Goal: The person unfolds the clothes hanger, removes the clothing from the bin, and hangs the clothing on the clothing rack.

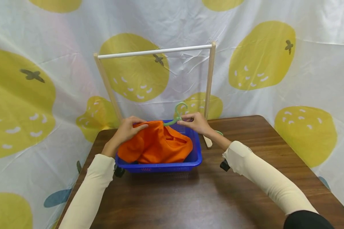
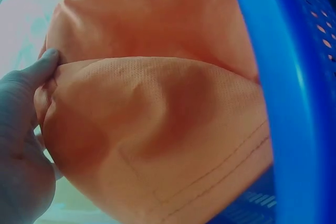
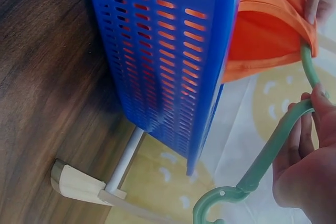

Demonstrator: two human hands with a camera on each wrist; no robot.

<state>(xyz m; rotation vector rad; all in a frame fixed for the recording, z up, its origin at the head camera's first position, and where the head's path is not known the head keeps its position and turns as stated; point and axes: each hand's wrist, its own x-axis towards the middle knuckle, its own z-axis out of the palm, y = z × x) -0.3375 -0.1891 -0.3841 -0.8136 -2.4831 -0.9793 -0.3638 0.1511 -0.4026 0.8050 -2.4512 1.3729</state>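
Observation:
My left hand (image 1: 125, 131) pinches the upper edge of an orange garment (image 1: 160, 149) between thumb and fingers. The cloth lies bunched in a blue plastic basket (image 1: 163, 168), with its top lifted to about rim height. My right hand (image 1: 199, 124) holds a green hanger (image 3: 275, 145) by its middle, hook upward in the head view. One arm of the hanger runs into the garment's opening, close to my left fingers; that end is hidden by cloth. In the left wrist view, the thumb (image 2: 44, 66) presses on the fabric, and a stitched hem shows below.
Behind the basket stands a rack with a white bar (image 1: 154, 52) and wooden posts (image 1: 210, 76); its right foot (image 1: 207, 142) rests beside the basket. All this is on a brown wooden table (image 1: 175, 197). A fruit-patterned curtain (image 1: 252, 105) hangs close behind.

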